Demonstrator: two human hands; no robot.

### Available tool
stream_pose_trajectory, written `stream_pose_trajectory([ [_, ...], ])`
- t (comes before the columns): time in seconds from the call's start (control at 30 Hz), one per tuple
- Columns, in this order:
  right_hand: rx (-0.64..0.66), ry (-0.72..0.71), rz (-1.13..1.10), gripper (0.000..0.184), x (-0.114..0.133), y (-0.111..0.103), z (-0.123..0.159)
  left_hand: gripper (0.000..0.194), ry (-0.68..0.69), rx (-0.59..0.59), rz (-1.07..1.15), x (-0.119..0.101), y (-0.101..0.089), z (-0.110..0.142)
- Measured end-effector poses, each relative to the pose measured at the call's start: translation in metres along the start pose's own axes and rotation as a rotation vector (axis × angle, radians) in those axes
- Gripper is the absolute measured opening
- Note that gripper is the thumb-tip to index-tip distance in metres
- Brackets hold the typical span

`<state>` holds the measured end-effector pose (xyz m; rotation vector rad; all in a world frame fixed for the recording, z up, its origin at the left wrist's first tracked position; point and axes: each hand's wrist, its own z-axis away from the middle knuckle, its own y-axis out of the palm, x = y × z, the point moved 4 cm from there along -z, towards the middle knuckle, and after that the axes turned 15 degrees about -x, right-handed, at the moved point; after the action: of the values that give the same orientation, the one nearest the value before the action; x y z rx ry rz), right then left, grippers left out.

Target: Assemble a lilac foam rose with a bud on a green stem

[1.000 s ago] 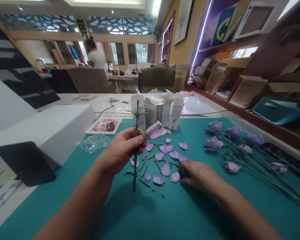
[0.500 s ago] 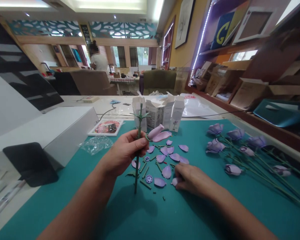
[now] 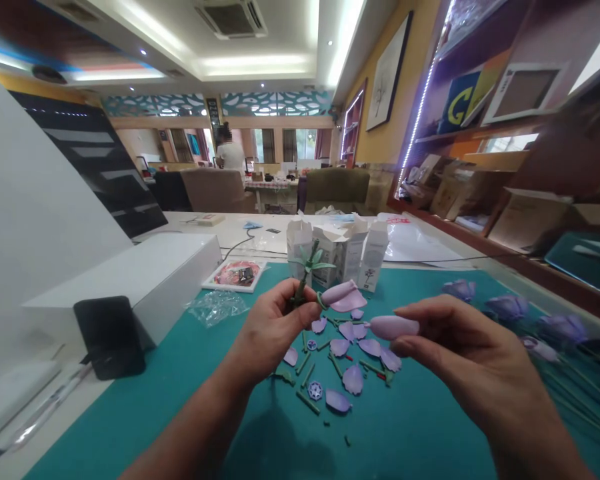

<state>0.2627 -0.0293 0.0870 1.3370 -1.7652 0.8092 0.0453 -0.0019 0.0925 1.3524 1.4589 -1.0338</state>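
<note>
The person's left hand is closed in a firm grip around a slim green plastic flower stem. The stem tilts, with its leafy top toward 1 o'clock and its lower end hidden inside the hand. Just right of that grip, a rolled lilac foam petal sits against the stem, its long axis nearly level and its tip toward 2 o'clock, above a flared lilac foam petal.

The right hand holds a second rolled lilac foam petal in a pinching grip. Its long axis lies level, with the rounded tip at 9 o'clock, toward the stem but apart from it.

Loose lilac foam petals and short green plastic stem pieces lie scattered at 6 o'clock on a teal cutting mat. Opened white cardboard boxes stand at 12 o'clock, and finished lilac foam roses lie at 3 o'clock.
</note>
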Motion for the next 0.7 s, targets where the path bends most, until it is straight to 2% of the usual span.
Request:
stream_pose_trajectory([
  [0.13,-0.021,-0.322,-0.003,0.009,0.036,0.019,-0.003,0.017,0.108,-0.060,-0.111,-0.006,-0.002,0.005],
  [0.2,-0.048,-0.475,0.086,0.008,0.044,0.026,-0.004,0.017,0.160,-0.088,-0.176,-0.008,-0.003,0.007],
  [0.27,-0.085,-0.566,0.182,0.005,0.046,0.031,-0.004,0.016,0.209,-0.115,-0.228,-0.010,-0.004,0.008],
  [0.47,-0.079,-0.568,0.342,0.016,0.031,0.037,-0.004,0.013,0.326,-0.160,-0.345,-0.012,-0.003,0.008],
  [0.7,-0.037,-0.584,0.389,0.017,0.026,0.039,-0.009,0.010,0.421,-0.174,-0.429,-0.014,-0.001,0.008],
])
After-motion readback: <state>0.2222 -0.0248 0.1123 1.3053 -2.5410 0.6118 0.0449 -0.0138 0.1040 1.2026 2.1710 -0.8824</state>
